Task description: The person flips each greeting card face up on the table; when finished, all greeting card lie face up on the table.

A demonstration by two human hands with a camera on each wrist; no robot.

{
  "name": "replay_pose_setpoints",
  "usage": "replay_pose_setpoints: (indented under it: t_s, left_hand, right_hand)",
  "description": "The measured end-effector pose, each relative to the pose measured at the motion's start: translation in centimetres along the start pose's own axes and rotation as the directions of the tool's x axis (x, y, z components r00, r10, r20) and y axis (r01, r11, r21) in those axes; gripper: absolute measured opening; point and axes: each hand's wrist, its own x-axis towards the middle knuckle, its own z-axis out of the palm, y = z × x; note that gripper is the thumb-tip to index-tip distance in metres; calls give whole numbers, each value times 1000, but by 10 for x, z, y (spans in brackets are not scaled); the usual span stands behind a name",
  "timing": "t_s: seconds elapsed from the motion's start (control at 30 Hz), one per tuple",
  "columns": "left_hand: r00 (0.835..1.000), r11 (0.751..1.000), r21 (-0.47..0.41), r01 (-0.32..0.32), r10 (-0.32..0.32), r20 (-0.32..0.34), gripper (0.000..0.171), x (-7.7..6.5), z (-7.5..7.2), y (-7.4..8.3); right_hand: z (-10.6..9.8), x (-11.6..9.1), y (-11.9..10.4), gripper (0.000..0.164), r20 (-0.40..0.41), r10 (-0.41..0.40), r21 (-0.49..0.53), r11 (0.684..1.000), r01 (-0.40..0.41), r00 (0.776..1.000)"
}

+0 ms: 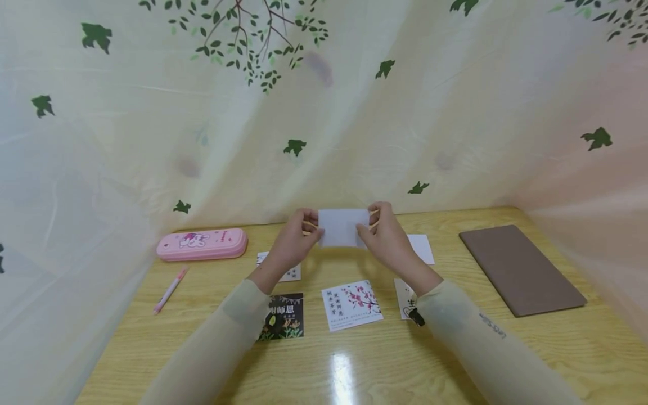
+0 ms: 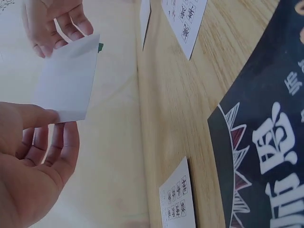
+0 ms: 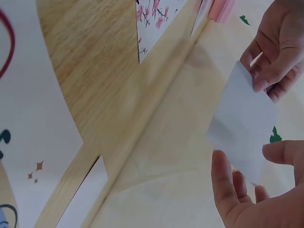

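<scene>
A small white card (image 1: 341, 228), its plain side facing me, is held up above the back of the table. My left hand (image 1: 296, 239) pinches its left edge, thumb (image 2: 50, 115) in front and fingers behind. At the opposite edge my right hand (image 1: 387, 242) holds it, with the thumb on the near face. Beneath the hands lie a blossom-printed card (image 1: 352, 305) and a black card (image 1: 286, 323) with white lettering. The left forearm partly covers another lettered card (image 1: 291, 274). Partly hidden by the right arm are a cream card (image 1: 405, 292) and a white one (image 1: 422, 249).
A pink pencil case (image 1: 202, 244) lies at the back left, with a pink-and-white pen (image 1: 170, 289) in front of it. On the right is a flat brown folder or notebook (image 1: 521, 270). A leaf-printed curtain (image 1: 344, 124) hangs behind the wooden table (image 1: 304, 371).
</scene>
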Motion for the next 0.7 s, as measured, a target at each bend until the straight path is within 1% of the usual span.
replay_pose_setpoints:
  t_s: [0.13,0.27,0.4,0.53,0.6,0.7]
  left_hand:
    - [998,998,18,-56,57,-9,27,-2,-2,-2]
    - [997,996,41,-79,79,-4,20,-4,-3,-4]
    - [994,991,73,-109,109,13,18,-4,-3,-6]
    - [989,983,108,-147,146,21,18,-5,-3,-6]
    - [987,980,119,-160,159,22,17,-6,-3,-6]
    - [983,975,124,-184,183,20,16,-6,-3,-4]
  right_hand:
    - [1,-4,0,51,-34,-57,3,998,57,998]
    - [3,-8,2,53,-63,-113,-53,993,110,992]
    - [3,-10,5,56,-74,-142,-98,986,134,987]
    - [2,-10,8,59,-69,-125,-85,989,119,990]
    - [0,-9,9,59,-61,-98,-49,994,95,993]
    - [-3,-8,11,56,-45,-46,21,999,47,998]
